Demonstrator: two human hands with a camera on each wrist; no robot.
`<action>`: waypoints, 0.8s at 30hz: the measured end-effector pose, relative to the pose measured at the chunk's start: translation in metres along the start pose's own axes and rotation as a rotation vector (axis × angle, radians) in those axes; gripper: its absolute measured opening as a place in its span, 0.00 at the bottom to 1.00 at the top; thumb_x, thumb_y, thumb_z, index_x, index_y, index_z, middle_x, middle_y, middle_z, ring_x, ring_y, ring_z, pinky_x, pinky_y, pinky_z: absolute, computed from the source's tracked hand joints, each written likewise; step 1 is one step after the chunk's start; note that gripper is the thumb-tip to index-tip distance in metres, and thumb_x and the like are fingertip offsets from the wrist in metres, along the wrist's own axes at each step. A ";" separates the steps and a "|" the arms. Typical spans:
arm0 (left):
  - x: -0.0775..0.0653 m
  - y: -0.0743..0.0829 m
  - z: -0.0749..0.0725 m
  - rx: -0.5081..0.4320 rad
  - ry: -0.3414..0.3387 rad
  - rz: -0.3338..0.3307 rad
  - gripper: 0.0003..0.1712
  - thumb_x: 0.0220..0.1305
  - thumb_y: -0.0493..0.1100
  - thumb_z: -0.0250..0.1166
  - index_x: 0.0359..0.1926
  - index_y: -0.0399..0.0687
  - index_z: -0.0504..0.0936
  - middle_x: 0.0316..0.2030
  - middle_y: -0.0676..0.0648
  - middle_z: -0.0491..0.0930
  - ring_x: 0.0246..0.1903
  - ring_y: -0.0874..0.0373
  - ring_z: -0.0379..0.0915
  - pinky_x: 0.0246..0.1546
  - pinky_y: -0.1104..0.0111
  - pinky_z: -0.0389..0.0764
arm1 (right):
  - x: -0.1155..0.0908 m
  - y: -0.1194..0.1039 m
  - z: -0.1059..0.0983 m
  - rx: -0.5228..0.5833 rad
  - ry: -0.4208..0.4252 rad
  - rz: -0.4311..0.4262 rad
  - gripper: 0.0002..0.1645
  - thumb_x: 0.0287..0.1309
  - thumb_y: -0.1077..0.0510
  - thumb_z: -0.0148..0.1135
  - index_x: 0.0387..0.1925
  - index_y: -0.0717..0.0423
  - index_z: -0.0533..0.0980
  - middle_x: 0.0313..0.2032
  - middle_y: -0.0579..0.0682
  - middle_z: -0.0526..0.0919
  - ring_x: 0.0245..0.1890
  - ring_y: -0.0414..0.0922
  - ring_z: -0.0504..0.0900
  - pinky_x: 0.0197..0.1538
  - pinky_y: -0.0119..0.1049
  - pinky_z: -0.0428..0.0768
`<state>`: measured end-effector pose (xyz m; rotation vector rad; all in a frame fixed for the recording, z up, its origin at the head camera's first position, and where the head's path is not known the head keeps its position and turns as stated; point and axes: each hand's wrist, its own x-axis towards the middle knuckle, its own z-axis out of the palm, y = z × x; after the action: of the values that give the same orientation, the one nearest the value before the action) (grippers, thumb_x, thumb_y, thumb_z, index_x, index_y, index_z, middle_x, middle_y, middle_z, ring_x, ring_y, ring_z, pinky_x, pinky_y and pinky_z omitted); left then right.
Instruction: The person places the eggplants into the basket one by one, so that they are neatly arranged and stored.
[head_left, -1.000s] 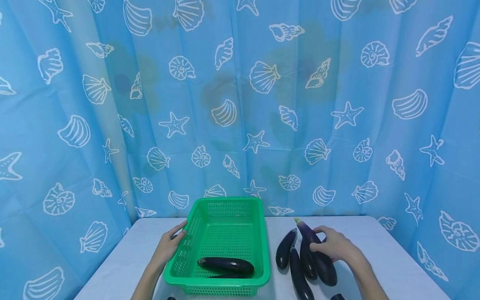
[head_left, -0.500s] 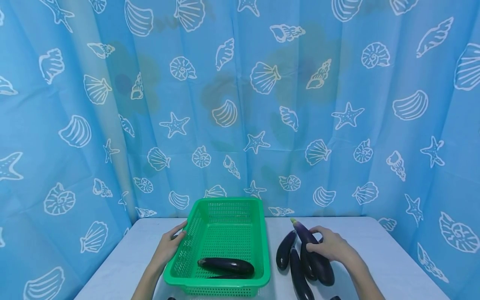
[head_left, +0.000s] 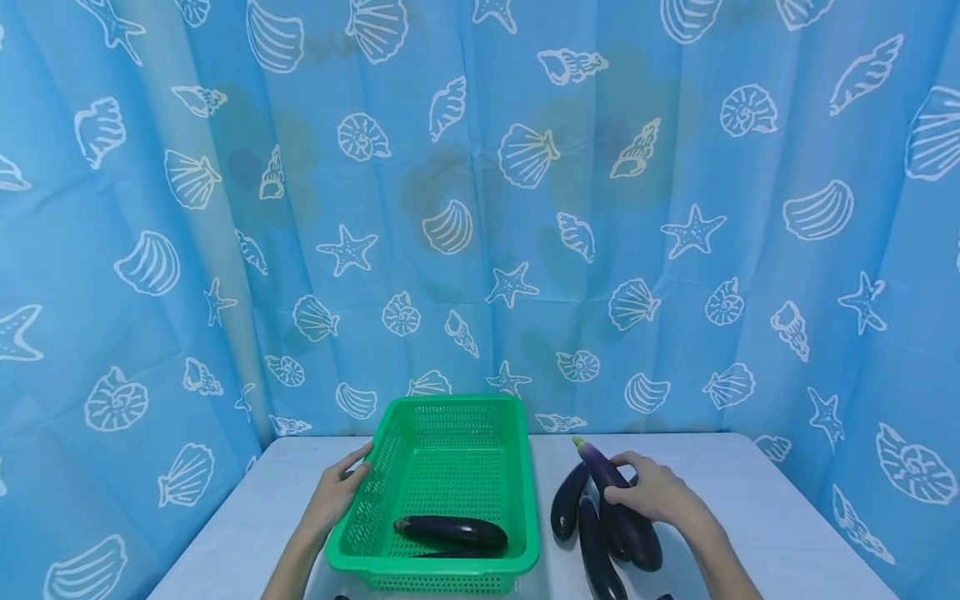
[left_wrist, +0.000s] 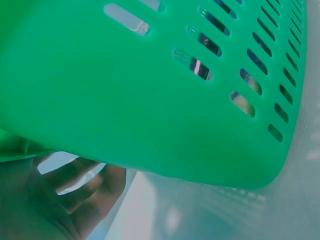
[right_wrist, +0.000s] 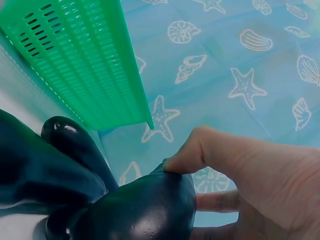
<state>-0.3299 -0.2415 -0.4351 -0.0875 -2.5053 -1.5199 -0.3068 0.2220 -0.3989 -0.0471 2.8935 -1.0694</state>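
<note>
While resting the spread left hand (head_left: 334,495) against a green rectangular plastic basket (head_left: 435,565), pinching a long glossy dark-purple eggplant (head_left: 634,530) with the right hand (head_left: 654,490) — near the basket's right side.

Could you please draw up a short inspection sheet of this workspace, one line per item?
Surface: pale table, its far right corner rounded.
Job's things: green basket with one eggplant plainly inside and a dark sliver on its near side, too hidden to identify; right of the basket, a held eggplant and at least three others, close together.
Clutter: two dark bits cut off by the head view's bottom edge, unidentifiable.
Hands: left hand touches the basket's left side; right hand pinches the held eggplant, though whether it is lifted cannot be told.
Cables: nothing seen.
Surroundings: blue curtain with white shell and starfish prints, behind and at both sides.
</note>
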 end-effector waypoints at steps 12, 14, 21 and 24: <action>0.000 0.000 0.000 0.004 0.002 -0.003 0.27 0.76 0.47 0.51 0.72 0.48 0.66 0.64 0.32 0.71 0.59 0.38 0.74 0.51 0.54 0.80 | 0.000 -0.004 0.007 -0.030 0.016 -0.020 0.37 0.51 0.49 0.67 0.62 0.59 0.71 0.35 0.54 0.84 0.32 0.46 0.82 0.41 0.51 0.83; 0.000 0.000 0.000 0.003 0.003 -0.003 0.27 0.76 0.47 0.51 0.72 0.48 0.66 0.64 0.32 0.71 0.59 0.38 0.74 0.51 0.54 0.80 | -0.001 -0.006 0.008 -0.034 0.022 -0.027 0.37 0.51 0.50 0.67 0.61 0.59 0.71 0.34 0.53 0.84 0.32 0.46 0.82 0.41 0.51 0.83; 0.001 0.000 0.000 0.005 0.003 -0.008 0.27 0.76 0.47 0.51 0.71 0.49 0.66 0.63 0.32 0.73 0.58 0.39 0.76 0.49 0.56 0.81 | -0.003 -0.011 0.010 -0.051 0.034 -0.043 0.38 0.48 0.49 0.68 0.61 0.58 0.72 0.36 0.53 0.84 0.33 0.47 0.82 0.41 0.52 0.82; 0.000 0.000 0.000 0.017 0.005 -0.012 0.27 0.76 0.48 0.51 0.72 0.49 0.66 0.64 0.33 0.72 0.58 0.39 0.75 0.50 0.55 0.80 | -0.003 -0.012 0.010 -0.055 0.035 -0.046 0.38 0.47 0.49 0.68 0.61 0.58 0.72 0.36 0.53 0.85 0.33 0.47 0.82 0.40 0.52 0.82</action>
<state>-0.3301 -0.2413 -0.4349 -0.0665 -2.5186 -1.5011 -0.3033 0.2062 -0.3989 -0.0987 2.9667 -1.0073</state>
